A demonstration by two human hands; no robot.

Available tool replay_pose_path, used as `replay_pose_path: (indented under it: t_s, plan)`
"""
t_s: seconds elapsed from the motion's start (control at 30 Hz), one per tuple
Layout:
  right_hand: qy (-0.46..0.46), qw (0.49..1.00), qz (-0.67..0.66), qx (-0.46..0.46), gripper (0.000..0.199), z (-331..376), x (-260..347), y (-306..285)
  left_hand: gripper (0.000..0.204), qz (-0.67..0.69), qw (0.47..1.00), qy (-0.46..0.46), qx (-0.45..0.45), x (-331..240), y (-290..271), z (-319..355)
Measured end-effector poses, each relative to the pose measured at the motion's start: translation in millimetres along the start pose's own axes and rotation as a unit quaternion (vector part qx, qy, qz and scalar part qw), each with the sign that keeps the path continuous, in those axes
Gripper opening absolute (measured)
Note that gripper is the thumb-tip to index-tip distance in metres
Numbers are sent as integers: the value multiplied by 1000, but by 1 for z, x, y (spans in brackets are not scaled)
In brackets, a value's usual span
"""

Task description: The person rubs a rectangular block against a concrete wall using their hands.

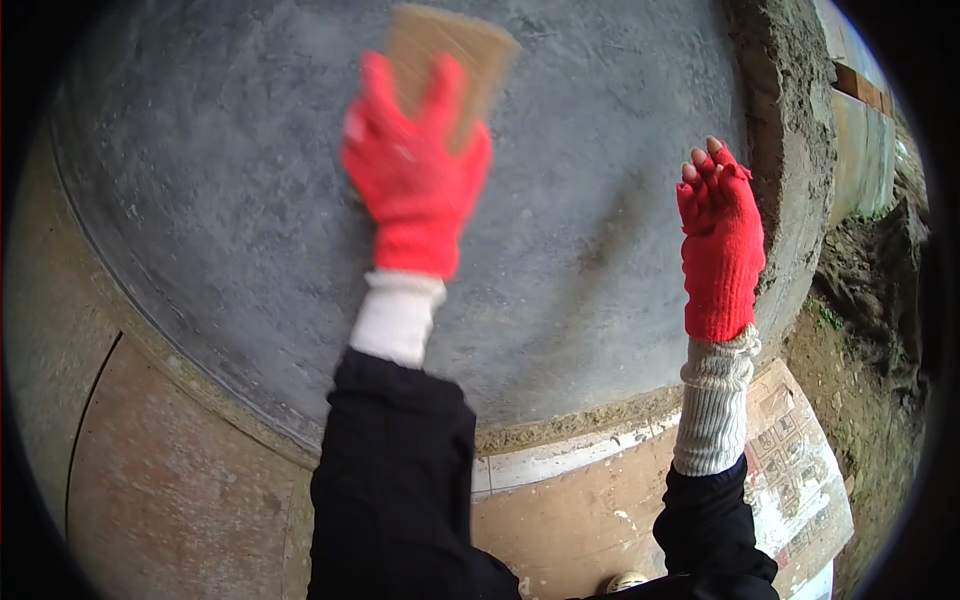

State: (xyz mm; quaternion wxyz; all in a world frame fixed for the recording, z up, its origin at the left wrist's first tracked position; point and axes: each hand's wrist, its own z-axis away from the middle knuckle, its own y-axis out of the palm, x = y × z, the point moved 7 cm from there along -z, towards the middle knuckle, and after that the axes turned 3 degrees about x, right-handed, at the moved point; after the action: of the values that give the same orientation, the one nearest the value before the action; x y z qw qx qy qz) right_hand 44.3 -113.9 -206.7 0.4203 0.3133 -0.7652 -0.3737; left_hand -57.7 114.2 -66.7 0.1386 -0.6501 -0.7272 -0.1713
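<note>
My left hand (pixel 420 170), in a red knitted glove, grips a tan rectangular block (pixel 457 50) over the far middle of a smooth grey cement surface (pixel 560 200). Motion smears the block and hand slightly; whether the block is wood or sponge I cannot tell. Two gloved fingers lie spread along its upper face. Off to the right, my right hand (pixel 722 240) wears a red glove with bare fingertips poking out. Its fingers are loosely extended with nothing visible in them, beside the rough raised edge (pixel 790 150) of the cement.
Stained brown boards (pixel 180 470) lie along the near left side. A worn cardboard-like sheet (pixel 570 520) and a patterned white piece (pixel 795 470) lie in front of the slab. Bare soil (pixel 850 350) borders the right, with planks (pixel 862 150) beyond. A dark wet-looking streak (pixel 605 240) marks the cement.
</note>
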Motion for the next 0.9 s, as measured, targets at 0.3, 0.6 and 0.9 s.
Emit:
replay_pose_path:
  t_s: [0.3, 0.6, 0.9]
  plan:
    - [-106, 974, 173, 97, 41, 33, 6, 54, 38, 269, 906, 200, 257, -44, 15, 231]
    - [-459, 515, 609, 392, 90, 116, -96, 100, 75, 179, 925, 254, 219, -4, 1, 110]
    - [-511, 459, 610, 394, 90, 85, -71, 161, 52, 223, 963, -144, -43, 68, -61, 104]
